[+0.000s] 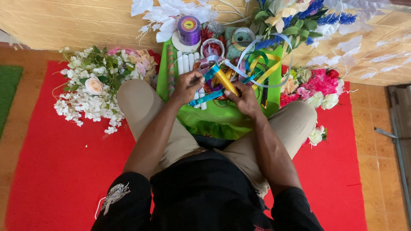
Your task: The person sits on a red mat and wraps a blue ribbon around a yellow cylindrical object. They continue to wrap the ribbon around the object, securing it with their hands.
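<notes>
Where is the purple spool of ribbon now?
In the head view, the purple ribbon spool stands top centre, on a white disc, beyond the left hand, beside white flowers.

— What is seen at the left of the frame?
— A bunch of white artificial flowers [92, 87] is laid on a red mat [60, 162], with a green mat [7, 87] at the far left edge.
— And along the top?
— A purple ribbon spool [189, 29] is set on a white disc, beside blue and yellow flowers [295, 15] at upper right.
— Lower right?
— Pink and white flowers [319, 87] are spread near a wooden floor [381, 162].
</notes>
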